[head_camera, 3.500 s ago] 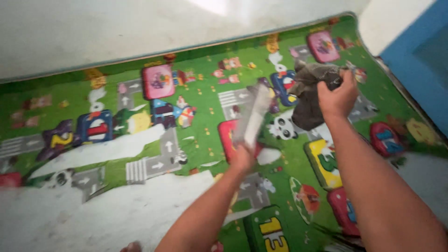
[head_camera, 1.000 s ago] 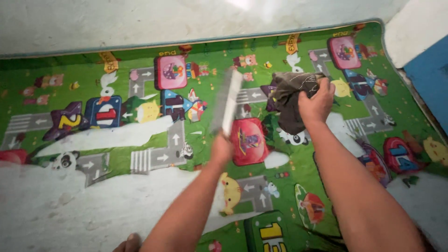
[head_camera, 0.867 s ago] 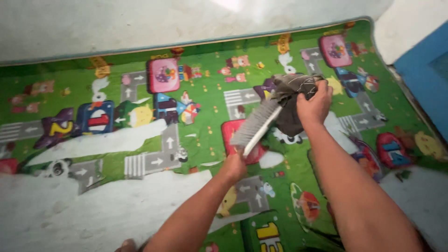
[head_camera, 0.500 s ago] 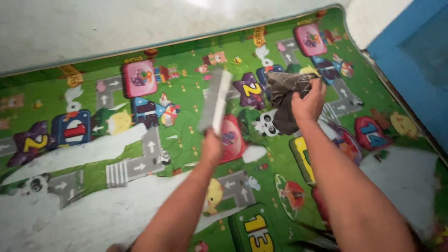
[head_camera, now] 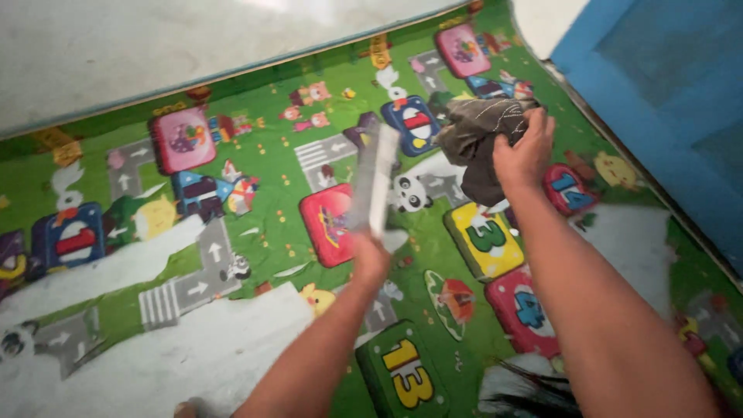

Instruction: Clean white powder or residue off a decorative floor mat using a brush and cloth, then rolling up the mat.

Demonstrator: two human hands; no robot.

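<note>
- Against the view half a second back, I note the brush [head_camera: 374, 179] stands upright and raised again in the left hand [head_camera: 370, 259], much as it did then. The play mat [head_camera: 271, 224] pattern has slid left and down in view, and more of the blue wall [head_camera: 658, 101] now shows at the right.
- The right hand [head_camera: 525, 155] remains closed on the dark cloth [head_camera: 478, 131], bunched and lifted clear of the mat.
- Left hand: fist closed round the lower end of the brush, with the bristle part rising straight above the grip. The brush is blurred; I cannot make out finer detail.
- Right hand: fingers wrapped over the cloth, which bulges above and to the left of the grip, with a fold hanging below it.
- Brush and cloth are apart, the cloth up and to the right of the brush head.
- Edges: the mat's far edge meets a pale floor [head_camera: 155, 46] beyond both hands; its right edge runs along the blue wall, near the right hand.
- Open room: wide mat surface lies to the left of the left hand, with worn white patches [head_camera: 224, 348] below and left of that grip.
</note>
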